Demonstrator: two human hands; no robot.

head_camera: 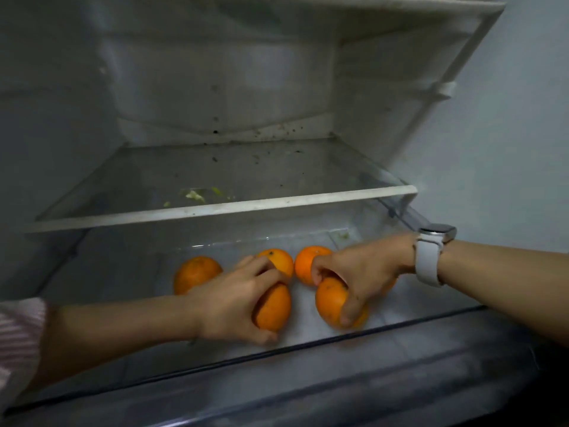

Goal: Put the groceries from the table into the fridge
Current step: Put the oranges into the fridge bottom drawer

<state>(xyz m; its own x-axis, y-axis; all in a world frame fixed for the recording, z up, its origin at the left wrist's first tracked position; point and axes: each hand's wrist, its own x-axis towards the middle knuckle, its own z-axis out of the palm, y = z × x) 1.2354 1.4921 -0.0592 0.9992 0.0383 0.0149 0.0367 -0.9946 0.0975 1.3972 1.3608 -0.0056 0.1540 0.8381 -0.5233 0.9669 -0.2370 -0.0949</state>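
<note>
Both my hands reach into the clear bottom drawer (215, 359) of the open fridge. My left hand (234, 300) is wrapped around an orange (274, 309) that rests on the drawer floor. My right hand (363, 272), with a white watch on its wrist, grips another orange (331, 300) at the front of the drawer. Three more oranges lie behind: one at the left (195, 272), one in the middle (278, 260) and one (308, 263) partly hidden by my right hand's fingers.
A glass shelf with a white front rim (215, 209) hangs just above the drawer, with crumbs and green scraps (197, 195) on it. Another shelf (400, 13) sits higher. The fridge's right wall (508, 149) stands close to my right forearm.
</note>
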